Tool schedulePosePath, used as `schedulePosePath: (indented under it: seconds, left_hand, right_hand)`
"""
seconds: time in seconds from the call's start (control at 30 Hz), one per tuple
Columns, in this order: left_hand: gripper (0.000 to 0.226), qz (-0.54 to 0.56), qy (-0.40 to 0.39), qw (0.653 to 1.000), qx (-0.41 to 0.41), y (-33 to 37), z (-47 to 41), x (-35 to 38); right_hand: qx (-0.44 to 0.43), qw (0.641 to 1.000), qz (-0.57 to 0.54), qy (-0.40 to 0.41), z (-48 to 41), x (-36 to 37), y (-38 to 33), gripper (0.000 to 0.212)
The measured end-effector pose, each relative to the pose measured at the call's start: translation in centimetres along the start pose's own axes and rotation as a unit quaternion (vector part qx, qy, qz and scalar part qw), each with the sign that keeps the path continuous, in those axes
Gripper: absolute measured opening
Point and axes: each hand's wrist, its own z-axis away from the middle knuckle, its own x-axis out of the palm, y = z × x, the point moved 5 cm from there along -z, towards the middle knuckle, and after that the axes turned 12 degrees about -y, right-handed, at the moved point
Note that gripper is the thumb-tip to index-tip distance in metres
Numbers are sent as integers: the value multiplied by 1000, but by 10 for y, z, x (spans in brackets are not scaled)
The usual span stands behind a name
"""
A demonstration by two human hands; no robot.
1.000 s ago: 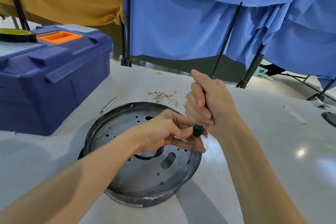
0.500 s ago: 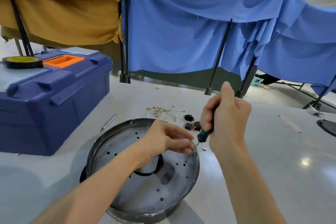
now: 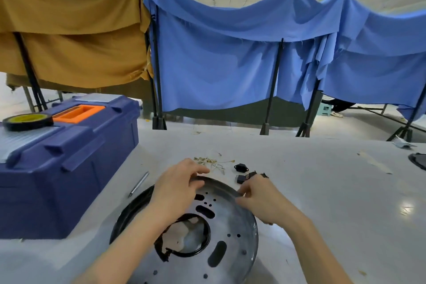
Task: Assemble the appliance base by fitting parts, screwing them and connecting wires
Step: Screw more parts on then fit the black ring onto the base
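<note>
One wide-angle view, worn on the head, looks forward and down across the white table, close above the round metal base at 6 o'clock; blue cloth hangs at 12 o'clock.

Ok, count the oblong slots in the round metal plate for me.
3 oblong slots: far slot beside the left hand, middle slot just nearer, near slot toward the plate's right rim. The left and right hand may hide more.
</note>
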Motion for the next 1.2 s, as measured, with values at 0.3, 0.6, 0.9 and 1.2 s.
schedulePosePath:
  seconds: [0.3,0.6,0.9,1.2]
  left_hand:
    - [25,-133,-122,978,-105,-40,-12,11]
    - [17,-197,-54,975,-91,-39,-10,12]
    - [19,-205,-41,975,-75,-40,-8,14]
    - [22,-192,-73,977,-63,-33,-6,17]
  right_hand:
    - [14,994,-58,-97,9,-11,10,32]
    - [131,990,22,37,-12,-37,63,14]
    - [119,986,114,29,-49,5,50,13]
    - [103,989,110,0,-43,-3,42,12]
